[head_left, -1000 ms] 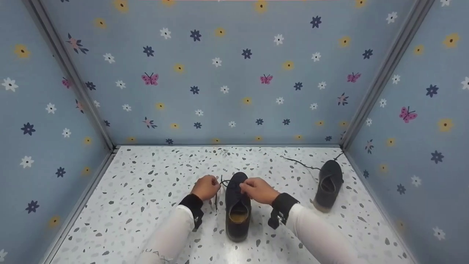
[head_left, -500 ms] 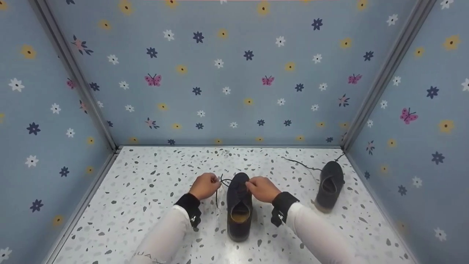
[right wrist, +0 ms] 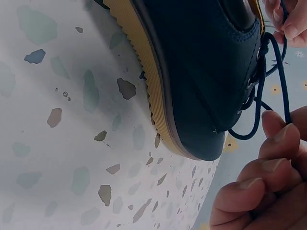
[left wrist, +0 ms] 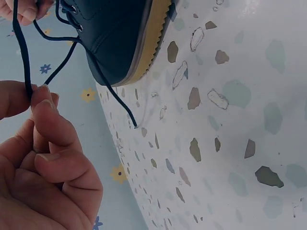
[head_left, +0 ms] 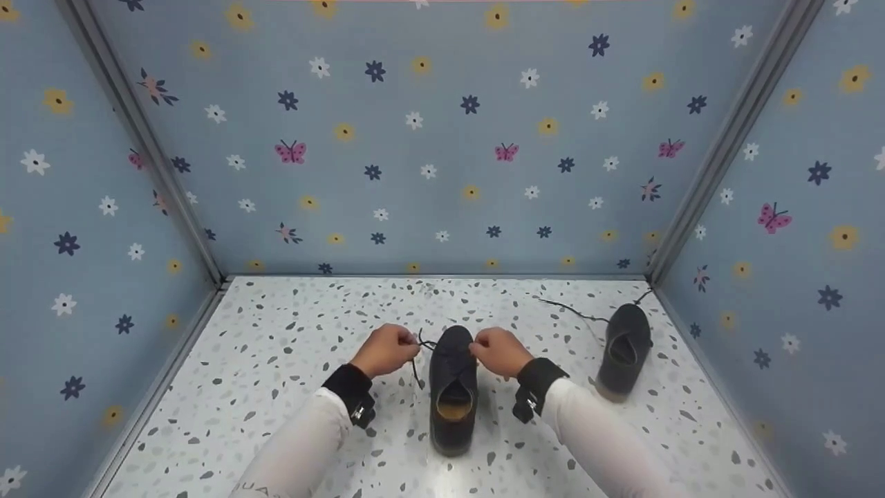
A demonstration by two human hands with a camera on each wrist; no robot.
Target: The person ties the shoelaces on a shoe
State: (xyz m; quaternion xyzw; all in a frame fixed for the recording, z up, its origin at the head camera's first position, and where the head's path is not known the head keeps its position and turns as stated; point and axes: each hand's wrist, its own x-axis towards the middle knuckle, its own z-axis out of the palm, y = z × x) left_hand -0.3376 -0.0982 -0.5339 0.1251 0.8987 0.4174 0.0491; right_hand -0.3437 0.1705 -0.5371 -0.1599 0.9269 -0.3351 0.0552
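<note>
A dark shoe [head_left: 453,361] sits on the floor between the two hands, toe pointing away, its tan ridged sole [right wrist: 152,86] showing in the right wrist view. My left hand [head_left: 386,351] is left of the toe, thumb and finger pinching the dark shoelace [left wrist: 21,48]. One tipped lace end [left wrist: 128,111] dangles free beside the toe. On the shoe's other side, my right hand [head_left: 503,351] pinches a loop of the lace [right wrist: 283,81] between thumb and forefinger, its other fingers curled. The laces run loosely from the eyelets up to both hands.
A second dark shoe [head_left: 622,353] stands at the right, its lace [head_left: 574,311] trailing left across the speckled floor [head_left: 311,401]. Flower-patterned panels [head_left: 442,138] enclose the floor at the back and both sides, with grey metal posts [head_left: 138,131] at the corners.
My right hand has drawn off the top of the shoe to its right side. The left hand has shifted slightly left, still pinching the lace. Both shoes stay where they were.
</note>
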